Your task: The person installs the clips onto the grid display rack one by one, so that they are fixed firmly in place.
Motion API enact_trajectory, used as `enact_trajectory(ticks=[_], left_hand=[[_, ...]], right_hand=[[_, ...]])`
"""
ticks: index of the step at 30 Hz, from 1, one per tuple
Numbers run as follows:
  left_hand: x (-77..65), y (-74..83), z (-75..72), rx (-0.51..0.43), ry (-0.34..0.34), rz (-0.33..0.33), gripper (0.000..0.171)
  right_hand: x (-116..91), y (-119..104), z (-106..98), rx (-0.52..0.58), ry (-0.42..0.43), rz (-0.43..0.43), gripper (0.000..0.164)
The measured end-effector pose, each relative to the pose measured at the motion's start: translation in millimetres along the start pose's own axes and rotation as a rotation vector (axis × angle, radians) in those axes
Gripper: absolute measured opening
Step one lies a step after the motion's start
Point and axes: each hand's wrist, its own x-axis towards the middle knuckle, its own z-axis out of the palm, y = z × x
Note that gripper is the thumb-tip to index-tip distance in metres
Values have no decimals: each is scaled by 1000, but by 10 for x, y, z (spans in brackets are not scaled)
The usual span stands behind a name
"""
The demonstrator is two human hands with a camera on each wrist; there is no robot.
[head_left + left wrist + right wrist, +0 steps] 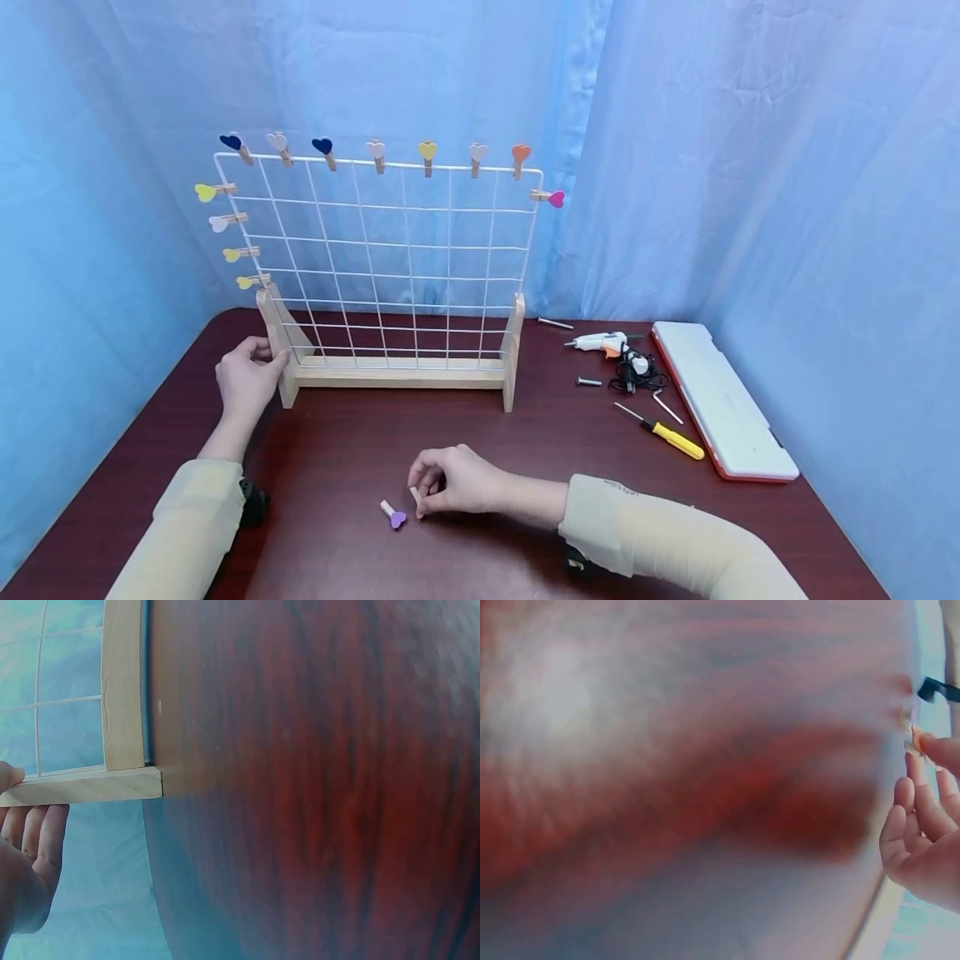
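Note:
My left hand (pixel 250 379) holds the left wooden upright (pixel 288 390) of a stand that carries a white wire grid (pixel 401 164). In the left wrist view the thumb lies on one side of the pale wooden piece (pixel 90 787) and the fingers on the other. Low over the table, my right hand (pixel 461 482) pinches a small wooden clothespin (pixel 415 496) between thumb and fingers; a bit of orange shows on it in the right wrist view. Just left of that hand lies a clothespin with a purple heart (pixel 396 518).
Heart clothespins line the grid's top bar, such as the orange one (pixel 521 155), and its left side; a pink one (pixel 555 198) is at right. On the right lie a glue gun (pixel 600 342), bolts, a hex key (pixel 667 407), a yellow screwdriver (pixel 677 440) and a white case (pixel 723 400).

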Motion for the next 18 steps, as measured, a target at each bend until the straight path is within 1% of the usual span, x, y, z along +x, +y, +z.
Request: enact_trajectory(ticks=[4,8,11,14,16,18], left_hand=[[7,-4,-1,4,5,-1,23],[11,-7,3,12,7,-4,22],[11,-4,7,19,3,-5,23],[7,1,8,19,1,-5,23],[5,0,6,18,2,-4,23],[6,-9,5,19,5,-3,22]], right_hand=[[-8,-38,-208,-6,32,-50,16],[-50,-89,-512,-31,95,-97,19],[-103,-148,-793,-11,123,-76,17],[-154,-210,-1101,-3,166,-20,14],[-193,-256,-1310,-10,216,19,14],[-234,-307,-1517,-14,277,33,13]])
